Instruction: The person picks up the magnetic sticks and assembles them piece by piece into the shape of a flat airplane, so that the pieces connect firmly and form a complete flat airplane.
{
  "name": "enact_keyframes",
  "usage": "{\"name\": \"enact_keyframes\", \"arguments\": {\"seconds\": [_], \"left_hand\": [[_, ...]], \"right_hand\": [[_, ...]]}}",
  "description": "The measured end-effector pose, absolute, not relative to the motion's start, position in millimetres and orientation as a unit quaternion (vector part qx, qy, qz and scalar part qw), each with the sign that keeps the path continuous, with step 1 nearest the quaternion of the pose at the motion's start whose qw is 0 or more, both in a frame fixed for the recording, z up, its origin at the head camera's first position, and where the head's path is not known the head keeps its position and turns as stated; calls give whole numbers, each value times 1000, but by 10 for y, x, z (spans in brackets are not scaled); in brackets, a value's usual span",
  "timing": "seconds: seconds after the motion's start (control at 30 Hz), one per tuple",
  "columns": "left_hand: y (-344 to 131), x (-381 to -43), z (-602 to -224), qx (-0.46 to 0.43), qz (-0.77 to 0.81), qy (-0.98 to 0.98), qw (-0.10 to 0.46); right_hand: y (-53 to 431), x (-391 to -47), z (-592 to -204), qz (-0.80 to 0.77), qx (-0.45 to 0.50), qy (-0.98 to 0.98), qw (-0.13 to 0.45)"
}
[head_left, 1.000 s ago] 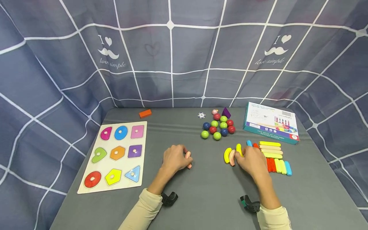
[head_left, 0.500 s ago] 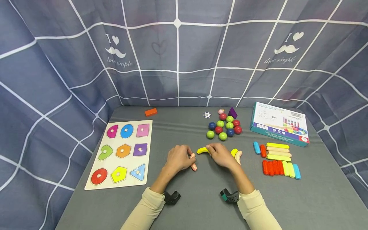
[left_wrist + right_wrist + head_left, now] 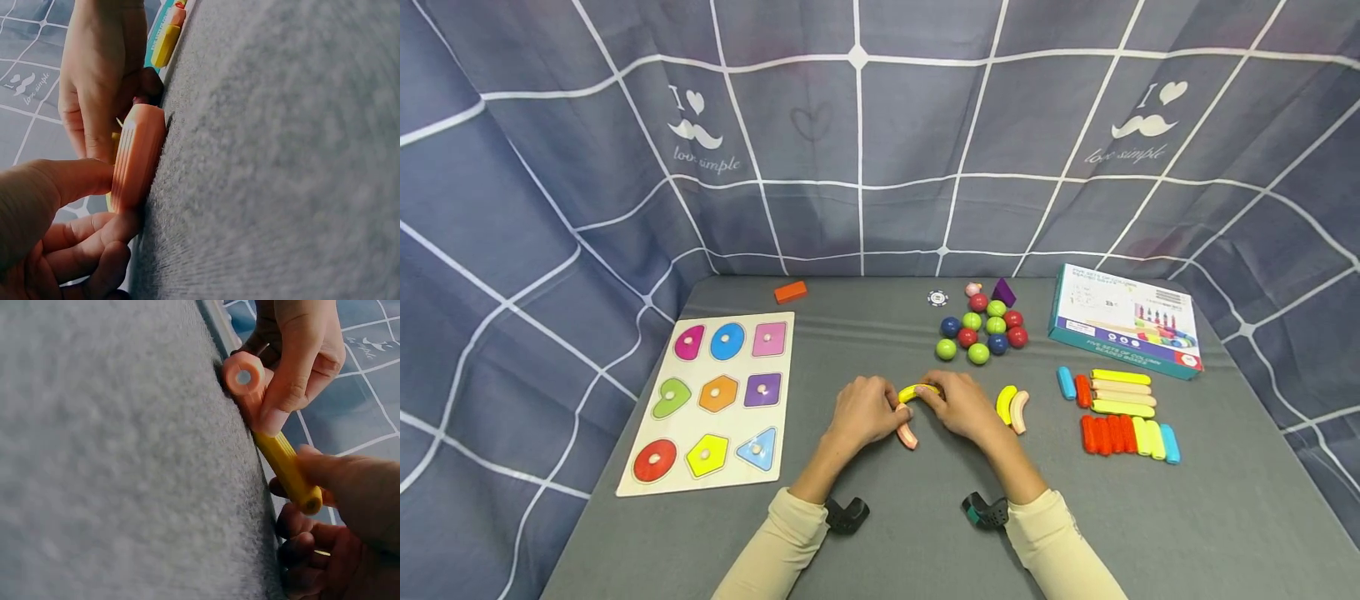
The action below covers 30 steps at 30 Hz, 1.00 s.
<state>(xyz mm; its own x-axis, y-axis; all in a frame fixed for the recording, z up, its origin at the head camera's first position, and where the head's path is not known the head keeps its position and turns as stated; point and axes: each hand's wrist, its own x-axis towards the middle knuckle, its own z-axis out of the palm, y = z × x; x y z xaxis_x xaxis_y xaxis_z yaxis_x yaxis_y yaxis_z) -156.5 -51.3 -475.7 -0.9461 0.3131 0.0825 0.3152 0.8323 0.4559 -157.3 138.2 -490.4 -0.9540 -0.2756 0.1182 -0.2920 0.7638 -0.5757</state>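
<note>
"Where's the grooved pink arc (image 3: 142,159)?"

"On grey cloth (image 3: 921,537), left hand (image 3: 863,411) pinching it; right hand (image 3: 964,406) pinches the yellow arc (image 3: 283,464) just beside. Only the right wrist view shows the pink end's white centre."

Curtain (image 3: 898,125): blue-grey, white grid lines, loose folds; hangs behind the table (image 3: 917,542) and along both sides. White moustache print (image 3: 696,133) with lettering at left; matching one at right. Table top: grey, fuzzy cloth texture in wrist views. Lighting: soft shadows.
</note>
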Motion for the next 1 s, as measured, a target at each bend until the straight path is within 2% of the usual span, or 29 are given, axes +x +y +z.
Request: {"name": "enact_keyframes", "arguments": {"seconds": [0.2,0.5,0.8,1.0], "left_hand": [[-523,-1556,-4749,-166,-238,-957,4],[-527,-1552,-4723,-163,-244,-956,-4],[-526,-1551,-4724,-170,-253,-952,-11],[-548,-1555,-4754,-177,-252,-951,9]], "right_hand": [[1378,-1523,-4892,297,149,-943,25],[1382,-1560,-4948,419,168,-892,31],[1385,-1553,-4966,404,197,-892,44],[1348,-1541,-4997,386,216,-895,54]]}}
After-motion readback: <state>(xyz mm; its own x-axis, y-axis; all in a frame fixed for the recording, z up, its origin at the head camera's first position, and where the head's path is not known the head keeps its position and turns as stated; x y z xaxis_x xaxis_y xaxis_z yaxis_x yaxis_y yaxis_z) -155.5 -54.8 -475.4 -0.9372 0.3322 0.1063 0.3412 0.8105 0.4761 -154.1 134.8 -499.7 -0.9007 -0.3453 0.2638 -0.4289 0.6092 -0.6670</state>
